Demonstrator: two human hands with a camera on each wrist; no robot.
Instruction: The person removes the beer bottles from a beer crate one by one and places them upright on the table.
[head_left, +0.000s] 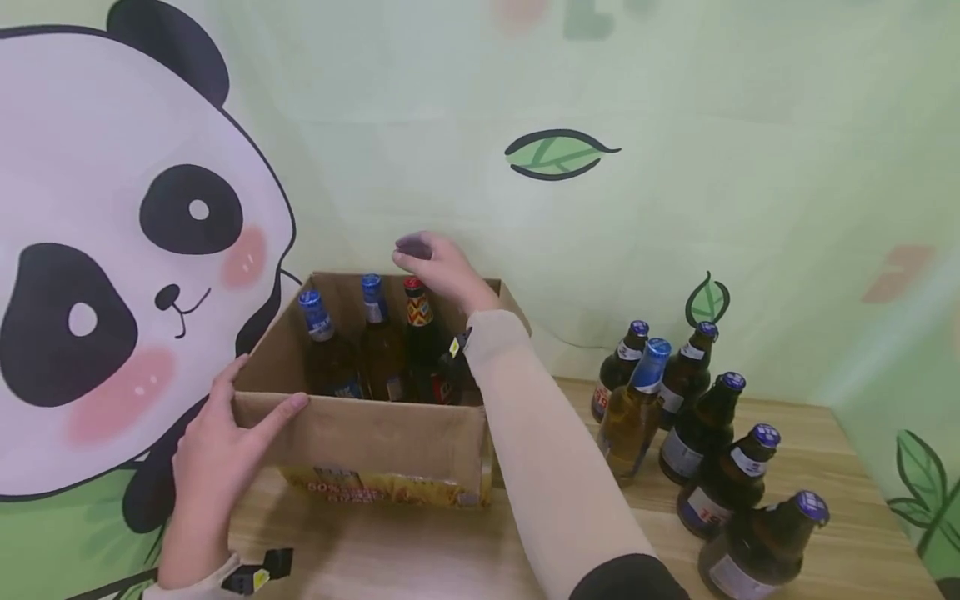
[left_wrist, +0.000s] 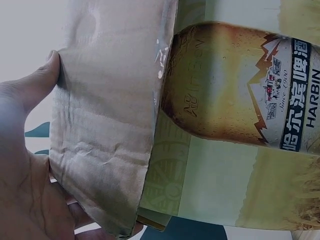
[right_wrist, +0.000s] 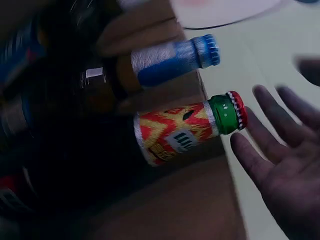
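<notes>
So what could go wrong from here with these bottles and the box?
The right hand is close to the red-capped bottle, so a careless move might knock it into the blue-capped bottle beside it. The right sleeve passes near the amber bottle on the table; drawing it back could perhaps topple that bottle. And the left hand grips the box by its near left corner, so a hard tug might jolt its contents.

Left hand (head_left: 213,458) is gripping carton (head_left: 375,437) at near-left corner. Right hand (head_left: 444,268) is hovering by red-capped bottle (head_left: 421,333) inside.
</notes>
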